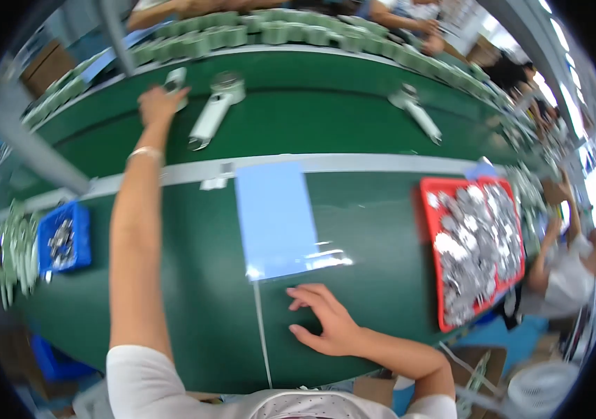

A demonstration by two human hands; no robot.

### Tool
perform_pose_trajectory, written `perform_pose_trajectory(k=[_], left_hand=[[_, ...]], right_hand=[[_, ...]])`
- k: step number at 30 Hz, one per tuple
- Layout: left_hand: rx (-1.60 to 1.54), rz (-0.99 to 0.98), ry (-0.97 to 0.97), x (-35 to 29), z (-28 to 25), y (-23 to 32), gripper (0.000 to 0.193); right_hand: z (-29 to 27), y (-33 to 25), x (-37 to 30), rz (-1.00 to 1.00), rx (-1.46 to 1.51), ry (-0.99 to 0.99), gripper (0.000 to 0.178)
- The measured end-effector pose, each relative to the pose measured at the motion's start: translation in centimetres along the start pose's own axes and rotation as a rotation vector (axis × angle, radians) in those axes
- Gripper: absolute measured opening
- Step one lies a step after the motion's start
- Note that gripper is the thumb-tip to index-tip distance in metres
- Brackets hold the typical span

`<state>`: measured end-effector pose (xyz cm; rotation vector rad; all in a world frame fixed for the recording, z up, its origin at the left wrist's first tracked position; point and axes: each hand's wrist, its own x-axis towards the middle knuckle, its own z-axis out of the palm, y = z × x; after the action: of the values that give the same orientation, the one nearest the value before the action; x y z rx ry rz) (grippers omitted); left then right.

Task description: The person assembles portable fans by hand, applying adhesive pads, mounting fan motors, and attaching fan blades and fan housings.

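My left arm stretches far across to the green belt. There my left hand [159, 105] is closed around a pale green housing with a handle [175, 79], partly covered by the fingers. My right hand [327, 325] hovers over or rests on the green tabletop, fingers apart and holding nothing. Just beyond it lies a light blue sheet [277, 216] with a shiny clear edge. To the right of my left hand, a similar whitish-green housing with a round head [215, 112] lies on the belt, and another one [416, 114] is farther right.
A red tray [443, 307] heaped with shiny metal parts stands at right. At left are a blue bin [83, 237] of small metal pieces and a pile of pale green parts [19, 244]. Green pieces [284, 32] line the far ledge; other people sit beyond and at right.
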<state>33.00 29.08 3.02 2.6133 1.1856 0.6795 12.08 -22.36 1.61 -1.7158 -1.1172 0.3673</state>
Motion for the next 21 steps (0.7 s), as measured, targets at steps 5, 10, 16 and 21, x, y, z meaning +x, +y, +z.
perform_pose_trajectory(k=[5,10,16,21], left_hand=[[-0.173,-0.150,0.295,3.6,-4.0,-10.0,0.091],[-0.906,0.364,0.076,-7.7,-9.0,-5.5,0.073],[-0.787,0.476,-0.730,-23.2,-18.9,-5.5,0.078],[-1.213,0.562,-1.235,-32.2,-14.3,-3.7,0.088]], right_hand=[[0.2,-0.1,-0.3,-0.039,0.156,0.020,0.060],[-0.9,1.9,-1.1,-0.284,-0.330,0.317,0.059],[-3.2,-2.9,1.0,-0.292,-0.426,0.350,0.086],[0.2,-3.5,1.5,0.246,0.225,-0.323,0.063]])
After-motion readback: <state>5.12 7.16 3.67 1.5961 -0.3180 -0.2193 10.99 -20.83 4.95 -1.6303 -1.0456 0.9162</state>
